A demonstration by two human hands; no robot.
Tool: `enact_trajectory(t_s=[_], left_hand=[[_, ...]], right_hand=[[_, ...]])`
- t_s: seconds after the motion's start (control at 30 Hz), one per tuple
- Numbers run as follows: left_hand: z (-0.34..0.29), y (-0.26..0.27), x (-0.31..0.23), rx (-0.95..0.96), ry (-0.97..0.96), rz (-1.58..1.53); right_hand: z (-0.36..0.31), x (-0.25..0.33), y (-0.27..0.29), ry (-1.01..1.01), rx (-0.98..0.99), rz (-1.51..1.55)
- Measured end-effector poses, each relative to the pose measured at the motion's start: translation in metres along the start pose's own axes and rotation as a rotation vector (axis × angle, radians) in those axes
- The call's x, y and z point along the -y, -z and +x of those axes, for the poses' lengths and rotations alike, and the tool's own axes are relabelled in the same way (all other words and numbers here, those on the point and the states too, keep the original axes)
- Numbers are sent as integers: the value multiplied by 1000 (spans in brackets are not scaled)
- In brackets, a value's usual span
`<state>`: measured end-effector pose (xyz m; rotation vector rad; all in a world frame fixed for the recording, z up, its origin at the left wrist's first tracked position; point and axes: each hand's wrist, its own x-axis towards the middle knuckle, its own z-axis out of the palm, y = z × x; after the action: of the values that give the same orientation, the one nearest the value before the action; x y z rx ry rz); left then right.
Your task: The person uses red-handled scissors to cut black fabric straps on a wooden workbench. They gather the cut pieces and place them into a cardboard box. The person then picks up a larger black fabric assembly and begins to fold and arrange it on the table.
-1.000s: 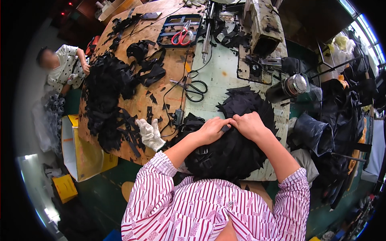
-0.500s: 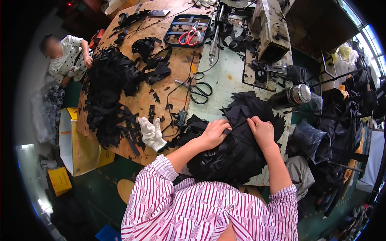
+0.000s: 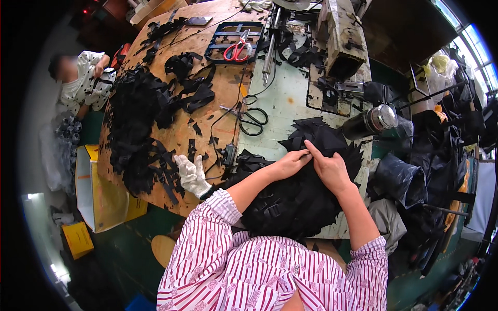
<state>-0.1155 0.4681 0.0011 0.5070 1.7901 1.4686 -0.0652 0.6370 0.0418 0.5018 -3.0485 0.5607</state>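
Note:
A heap of black fabric strips (image 3: 290, 207) with jagged cut ends lies before me, at the table's near edge. Over its upper part my left hand (image 3: 293, 164) is closed, its fingertips pinched at a black strip. My right hand (image 3: 333, 171) meets it there: the index finger stretches past the left fingertips, while the other fingers curl under. Whatever the right fingers grip is hidden. Black-handled scissors (image 3: 252, 122) lie beyond the heap, and a white knit glove (image 3: 192, 175) is near my left forearm.
A second pile of black strips (image 3: 137, 98) covers the wooden table (image 3: 228, 83). Red-handled scissors (image 3: 236, 51) rest on a dark tray (image 3: 218, 47). A dark flask (image 3: 368, 122) stands right of the heap, below a machine (image 3: 340, 41). A person (image 3: 85, 80) sits at the far left.
My hands have come together over the heap; the left moved right, and the right index finger now stretches out. The person at left has drawn a hand back from the pile.

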Motion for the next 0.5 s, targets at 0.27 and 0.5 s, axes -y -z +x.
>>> enact_trajectory(t_s=[0.27,0.5], left_hand=[[-50,23,-2,-271,-142,883],[-111,45,-6,-249,-247,1075]], right_hand=[[1,-18,-36,-216,-183,-83],[2,-31,-42,-244,-225,-121]])
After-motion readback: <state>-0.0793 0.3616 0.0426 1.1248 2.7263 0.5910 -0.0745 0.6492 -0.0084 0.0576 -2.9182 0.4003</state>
